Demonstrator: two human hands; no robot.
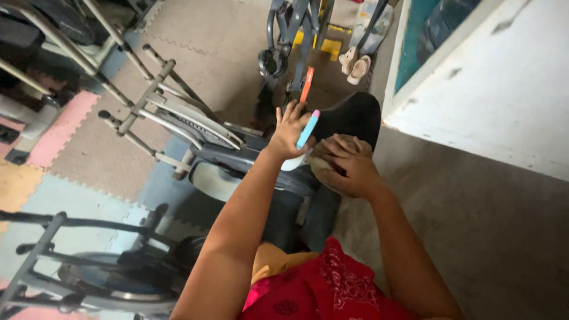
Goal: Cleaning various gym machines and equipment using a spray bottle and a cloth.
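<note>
The floor (195, 47) is laid with interlocking foam mats in tan, pink, pale blue and yellow; to the right they give way to bare grey floor beside a scuffed white wall (504, 89) with a teal panel. Exercise machines stand about: a cross-trainer (172, 112) with grey bars at the left, another frame (71, 266) at the lower left, a third (296, 35) at the top. A pair of sandals (355, 64) lies near that one. The left hand (289, 130) has its fingers spread, thumb and palm grasping a blue and pink brush (307, 129). The right hand (347, 166) is clenched on a brownish cloth (320, 166), pressed against a black saddle (352, 115).
</note>
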